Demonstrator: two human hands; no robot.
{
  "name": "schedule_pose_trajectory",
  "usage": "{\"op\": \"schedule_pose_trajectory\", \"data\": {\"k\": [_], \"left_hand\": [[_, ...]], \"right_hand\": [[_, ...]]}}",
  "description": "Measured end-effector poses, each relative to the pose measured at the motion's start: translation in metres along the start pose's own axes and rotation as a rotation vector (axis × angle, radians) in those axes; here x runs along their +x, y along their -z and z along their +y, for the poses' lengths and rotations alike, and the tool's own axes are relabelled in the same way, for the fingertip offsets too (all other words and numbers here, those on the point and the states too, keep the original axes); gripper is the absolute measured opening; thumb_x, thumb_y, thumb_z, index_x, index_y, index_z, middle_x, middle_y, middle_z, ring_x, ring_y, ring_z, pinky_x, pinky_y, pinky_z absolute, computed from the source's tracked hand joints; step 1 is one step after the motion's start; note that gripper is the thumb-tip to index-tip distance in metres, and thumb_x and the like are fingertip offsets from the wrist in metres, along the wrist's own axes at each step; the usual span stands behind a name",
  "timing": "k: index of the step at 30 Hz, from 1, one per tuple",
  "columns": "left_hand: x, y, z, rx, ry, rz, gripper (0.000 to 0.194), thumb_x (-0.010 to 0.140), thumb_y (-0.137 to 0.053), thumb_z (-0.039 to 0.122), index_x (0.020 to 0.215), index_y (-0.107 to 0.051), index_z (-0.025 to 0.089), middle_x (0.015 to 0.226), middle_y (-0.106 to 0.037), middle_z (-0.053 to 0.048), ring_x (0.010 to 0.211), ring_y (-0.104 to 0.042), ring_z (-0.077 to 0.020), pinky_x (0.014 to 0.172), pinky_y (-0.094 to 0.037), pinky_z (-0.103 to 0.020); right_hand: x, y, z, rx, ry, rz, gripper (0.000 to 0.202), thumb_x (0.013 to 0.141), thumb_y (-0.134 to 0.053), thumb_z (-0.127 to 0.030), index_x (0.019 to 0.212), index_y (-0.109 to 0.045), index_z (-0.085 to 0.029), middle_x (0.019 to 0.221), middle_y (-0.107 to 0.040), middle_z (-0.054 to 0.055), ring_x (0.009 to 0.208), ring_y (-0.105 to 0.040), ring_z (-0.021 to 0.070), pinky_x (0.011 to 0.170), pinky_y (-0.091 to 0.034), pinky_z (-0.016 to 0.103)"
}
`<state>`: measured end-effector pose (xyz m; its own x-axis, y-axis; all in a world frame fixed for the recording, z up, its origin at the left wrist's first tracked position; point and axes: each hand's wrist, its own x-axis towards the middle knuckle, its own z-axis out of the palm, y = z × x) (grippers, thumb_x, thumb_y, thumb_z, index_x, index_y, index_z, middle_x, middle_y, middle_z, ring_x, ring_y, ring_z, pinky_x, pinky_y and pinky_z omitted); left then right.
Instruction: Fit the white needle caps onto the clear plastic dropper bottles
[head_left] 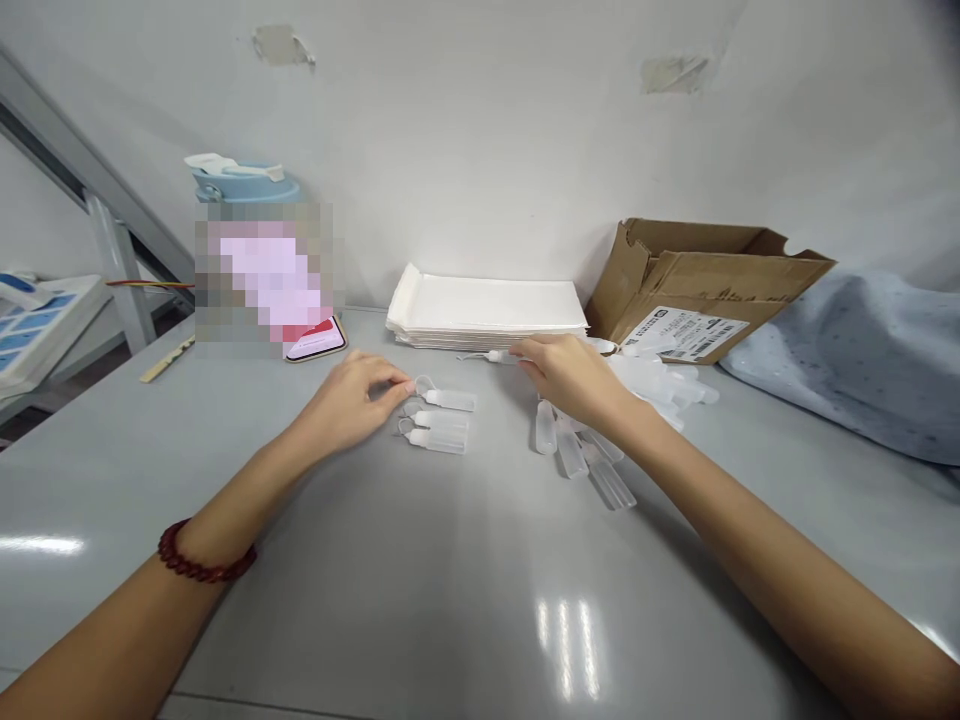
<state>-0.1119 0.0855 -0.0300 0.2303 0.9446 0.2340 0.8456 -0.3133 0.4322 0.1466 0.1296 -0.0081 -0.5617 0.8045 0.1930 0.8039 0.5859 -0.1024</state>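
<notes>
Hands (352, 405) apart — bottles (454, 401) between — white envelopes (487, 303) behind.

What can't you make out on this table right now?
All in the head view:
- Held bottle's far end: covered by the right hand.
- Part of the bottle pile: behind that hand and forearm.
- Much of the phone: pixelated.
- Label print: too small.
- Cardboard box's bottom: hidden by its walls.
- Blue cloth: cut off by the right edge.

Left hand (346, 402) pinches; right hand (568, 372) curls palm-down.
</notes>
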Motion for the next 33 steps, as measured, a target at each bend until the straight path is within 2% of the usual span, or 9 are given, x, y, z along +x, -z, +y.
{"op": "schedule_pose_trajectory", "data": {"k": [3,5,8,10,12,18,27,30,33], "left_hand": [[-0.004,0.003,0.013,0.036,-0.021,0.108,0.029,0.088,-0.046,0.037,0.089,-0.066,0.017,0.091,-0.068,-0.006,0.095,-0.052,-0.0255,0.074,-0.046,-0.034],[-0.007,0.001,0.023,0.027,-0.093,0.11,0.028,0.088,-0.047,0.038,0.1,-0.063,0.018,0.102,-0.065,-0.007,0.104,-0.049,-0.026,0.083,-0.045,-0.037],[-0.01,-0.006,0.033,0.017,-0.248,-0.039,0.047,0.083,-0.056,0.047,0.121,-0.053,0.019,0.125,-0.057,-0.009,0.122,-0.04,-0.0289,0.099,-0.037,-0.043],[-0.012,-0.011,0.034,0.036,-0.299,-0.149,0.064,0.077,-0.06,0.055,0.129,-0.045,0.019,0.132,-0.051,-0.01,0.127,-0.035,-0.0308,0.102,-0.033,-0.045],[-0.012,-0.015,0.033,0.058,-0.303,-0.188,0.07,0.074,-0.061,0.06,0.128,-0.045,0.019,0.131,-0.051,-0.01,0.126,-0.036,-0.0305,0.103,-0.032,-0.044],[-0.012,-0.016,0.028,0.049,-0.293,-0.194,0.066,0.075,-0.06,0.061,0.124,-0.048,0.018,0.122,-0.055,-0.01,0.119,-0.04,-0.0283,0.1,-0.034,-0.041],[-0.012,-0.014,0.03,-0.018,-0.249,-0.197,0.068,0.072,-0.063,0.06,0.126,-0.048,0.021,0.121,-0.055,-0.011,0.116,-0.04,-0.0304,0.097,-0.036,-0.046],[-0.013,-0.012,0.03,-0.065,-0.201,-0.159,0.061,0.078,-0.058,0.057,0.127,-0.047,0.022,0.123,-0.054,-0.011,0.116,-0.041,-0.0301,0.093,-0.039,-0.046],[-0.013,-0.01,0.03,-0.106,-0.132,-0.055,0.047,0.088,-0.049,0.048,0.126,-0.048,0.021,0.121,-0.055,-0.011,0.116,-0.042,-0.0289,0.093,-0.04,-0.047]], "right_hand": [[0.0,-0.005,0.001,0.005,0.014,-0.015,0.025,0.087,-0.048,-0.008,0.104,-0.065,-0.017,0.101,-0.069,0.012,0.091,-0.062,0.0265,0.067,-0.039,0.03],[0.0,-0.007,0.001,0.01,0.021,-0.021,0.025,0.088,-0.048,-0.008,0.105,-0.064,-0.018,0.102,-0.068,0.011,0.093,-0.062,0.0263,0.069,-0.04,0.03],[0.0,-0.007,0.001,0.017,0.031,-0.024,0.025,0.088,-0.05,-0.009,0.107,-0.063,-0.017,0.105,-0.068,0.012,0.093,-0.062,0.0266,0.071,-0.041,0.031],[0.0,-0.006,0.001,0.022,0.038,-0.028,0.025,0.088,-0.05,-0.008,0.108,-0.062,-0.015,0.106,-0.067,0.013,0.095,-0.062,0.0275,0.073,-0.042,0.032],[0.001,-0.005,0.002,0.032,0.04,-0.033,0.025,0.088,-0.05,-0.007,0.109,-0.062,-0.013,0.109,-0.066,0.014,0.099,-0.061,0.0285,0.075,-0.043,0.033],[0.001,-0.005,0.004,0.093,0.032,-0.041,0.031,0.084,-0.05,-0.001,0.112,-0.06,-0.011,0.116,-0.063,0.015,0.108,-0.057,0.0279,0.084,-0.045,0.035],[0.004,-0.014,0.014,0.25,0.029,-0.031,0.031,0.079,-0.059,-0.004,0.109,-0.061,-0.013,0.108,-0.068,0.013,0.107,-0.058,0.0274,0.087,-0.046,0.038],[0.005,-0.007,0.015,0.341,0.026,0.0,0.029,0.079,-0.06,-0.006,0.107,-0.063,-0.015,0.105,-0.069,0.011,0.101,-0.062,0.0243,0.085,-0.048,0.037],[0.003,0.004,0.009,0.436,0.025,0.04,0.027,0.08,-0.058,-0.008,0.105,-0.063,-0.018,0.106,-0.07,0.008,0.1,-0.063,0.0217,0.083,-0.049,0.036]]}}
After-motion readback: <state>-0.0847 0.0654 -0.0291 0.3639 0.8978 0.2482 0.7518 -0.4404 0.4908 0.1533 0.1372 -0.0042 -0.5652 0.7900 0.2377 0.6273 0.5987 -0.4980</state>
